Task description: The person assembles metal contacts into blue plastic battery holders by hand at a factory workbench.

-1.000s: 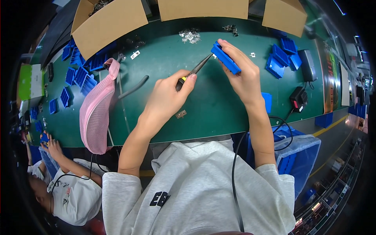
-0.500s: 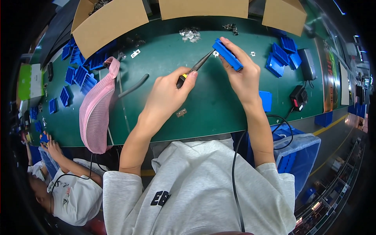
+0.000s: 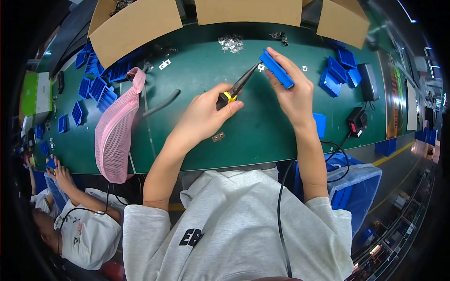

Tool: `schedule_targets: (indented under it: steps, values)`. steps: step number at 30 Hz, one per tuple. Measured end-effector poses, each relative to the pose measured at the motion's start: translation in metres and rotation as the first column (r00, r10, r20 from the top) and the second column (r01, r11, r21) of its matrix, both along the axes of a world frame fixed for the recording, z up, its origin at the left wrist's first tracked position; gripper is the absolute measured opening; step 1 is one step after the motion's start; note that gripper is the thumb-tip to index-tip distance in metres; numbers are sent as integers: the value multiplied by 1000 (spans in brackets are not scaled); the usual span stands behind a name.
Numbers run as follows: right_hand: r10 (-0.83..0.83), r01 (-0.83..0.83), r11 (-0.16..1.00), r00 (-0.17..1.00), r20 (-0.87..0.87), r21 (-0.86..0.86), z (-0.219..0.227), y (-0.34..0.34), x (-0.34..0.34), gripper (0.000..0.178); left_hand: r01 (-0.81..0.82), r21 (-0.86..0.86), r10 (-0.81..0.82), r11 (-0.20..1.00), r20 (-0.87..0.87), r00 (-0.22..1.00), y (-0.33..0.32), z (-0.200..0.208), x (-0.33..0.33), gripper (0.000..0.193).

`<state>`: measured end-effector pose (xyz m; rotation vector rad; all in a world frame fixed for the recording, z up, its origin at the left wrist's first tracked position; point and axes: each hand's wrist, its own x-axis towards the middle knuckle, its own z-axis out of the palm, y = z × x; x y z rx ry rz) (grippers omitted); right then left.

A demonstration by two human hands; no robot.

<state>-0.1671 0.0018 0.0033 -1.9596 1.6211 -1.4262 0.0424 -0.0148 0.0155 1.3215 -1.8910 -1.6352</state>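
My left hand (image 3: 199, 114) is closed round the handle of a pair of needle-nose pliers (image 3: 244, 79) with dark jaws and a black-and-yellow grip. Their tip reaches the near-left end of a blue plastic part (image 3: 277, 69); whether it touches is too small to tell. My right hand (image 3: 298, 93) grips that long, narrow part, fingers along its far side and thumb beneath. A small silver metal piece (image 3: 261, 68) shows just under the pliers' tip; I cannot tell whether it lies on the table. Close to my left wrist lies a small metal bracket (image 3: 218, 136).
On the green table (image 3: 253, 145) sit a pile of silver pieces (image 3: 231, 44), several blue trays (image 3: 337, 70), a pink mesh pouch (image 3: 117, 131) and a black device (image 3: 357, 121). Cardboard boxes (image 3: 248, 11) line the back. Another person's hand (image 3: 63, 178) works at left.
The pliers have turned in my left hand, showing more of the yellow grip, and my thumb sits looser. My right hand keeps its hold on the blue part. The whole view has shifted slightly.
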Motion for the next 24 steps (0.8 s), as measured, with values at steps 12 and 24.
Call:
schedule_targets:
  steps: [12, 24]
  values:
    - [-68, 67, 997, 997, 25, 39, 8, 1, -1, 34, -16, -314, 10, 949, -20, 1000, 6, -3, -3, 33]
    - [-46, 42, 996, 998, 43, 80, 0, -1, 0, 33, 27, -311, -12, 950, 50, 999, 11, -2, -6, 36]
